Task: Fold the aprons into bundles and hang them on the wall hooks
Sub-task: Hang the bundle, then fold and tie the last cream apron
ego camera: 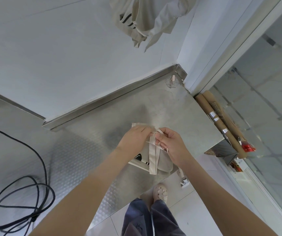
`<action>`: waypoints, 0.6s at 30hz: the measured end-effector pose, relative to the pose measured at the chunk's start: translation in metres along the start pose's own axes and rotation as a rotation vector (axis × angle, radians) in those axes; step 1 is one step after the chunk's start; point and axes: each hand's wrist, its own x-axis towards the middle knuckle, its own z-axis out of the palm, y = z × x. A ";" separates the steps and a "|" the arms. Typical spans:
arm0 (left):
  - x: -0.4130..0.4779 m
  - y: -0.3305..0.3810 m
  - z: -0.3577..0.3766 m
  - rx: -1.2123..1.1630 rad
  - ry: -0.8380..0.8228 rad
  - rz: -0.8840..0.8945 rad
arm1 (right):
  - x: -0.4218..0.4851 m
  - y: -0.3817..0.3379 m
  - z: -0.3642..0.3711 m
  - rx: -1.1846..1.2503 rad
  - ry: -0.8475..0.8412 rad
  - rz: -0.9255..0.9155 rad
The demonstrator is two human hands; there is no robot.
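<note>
A folded beige apron (162, 160) with black print lies on the steel table (179, 113), near its front edge. My left hand (135, 138) rests on the bundle's upper left part, its fingertips at the strap. My right hand (171, 142) pinches a loop of the apron's thin beige strap (154, 155), which runs down across the bundle. Another beige apron (145, 19) with black stripes hangs bunched on the white wall above; its hook is hidden.
A black cable (24, 193) coils on the patterned steel surface at left. Brown paper rolls (222, 123) with silver tape lie along the table's right edge by a glass partition. A small clear suction hook (172, 80) sits in the table's back corner.
</note>
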 end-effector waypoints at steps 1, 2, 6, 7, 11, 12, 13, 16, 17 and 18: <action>0.001 0.004 0.002 -0.021 -0.110 -0.098 | 0.000 0.001 0.001 0.015 0.013 -0.008; 0.000 0.008 0.007 -0.019 -0.198 -0.164 | 0.000 0.002 0.002 0.025 0.026 -0.015; -0.001 0.015 0.012 -0.145 -0.164 -0.155 | 0.004 0.006 0.001 0.067 0.085 -0.020; -0.002 0.013 0.015 -0.194 -0.112 -0.123 | 0.005 0.006 0.001 0.083 0.099 -0.022; -0.006 0.009 0.025 -0.138 -0.027 -0.019 | 0.007 0.007 0.003 0.143 0.104 -0.032; -0.006 0.010 0.027 -0.109 -0.034 -0.033 | 0.007 0.007 0.003 0.158 0.082 -0.023; -0.007 0.011 0.028 -0.081 -0.043 -0.062 | 0.007 0.005 0.003 0.162 0.049 -0.013; -0.010 0.014 0.031 -0.044 -0.046 -0.127 | 0.007 0.000 0.002 0.073 -0.022 -0.021; -0.010 0.013 0.033 -0.066 -0.023 -0.146 | 0.007 -0.001 0.002 0.072 -0.037 -0.030; -0.009 0.013 0.030 -0.132 -0.017 -0.184 | 0.008 -0.002 0.001 0.095 -0.041 -0.030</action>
